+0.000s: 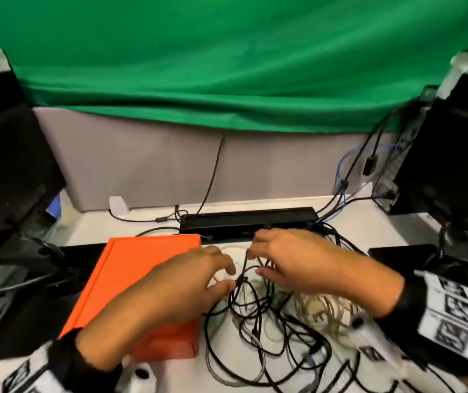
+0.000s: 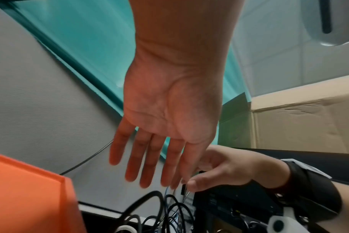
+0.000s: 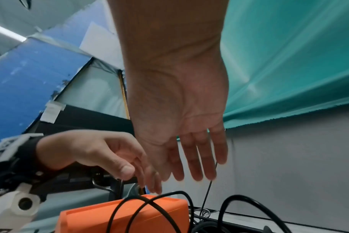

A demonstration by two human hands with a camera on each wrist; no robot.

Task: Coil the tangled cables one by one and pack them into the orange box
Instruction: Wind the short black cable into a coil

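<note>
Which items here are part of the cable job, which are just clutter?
Job:
- tangled cables
- orange box, lid closed
- left hand, right hand, both over the tangle

Clutter:
- black bar behind the box
- black gear with blue wire
- green cloth

Green cloth [image 1: 227,66] hangs behind grey partition [image 1: 142,165]; black strip [image 1: 250,219] below.

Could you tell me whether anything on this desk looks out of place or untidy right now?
Yes: the cables lie in a knotted heap right of the orange box, black and pale ones crossing. The box is closed, with none packed.
</note>
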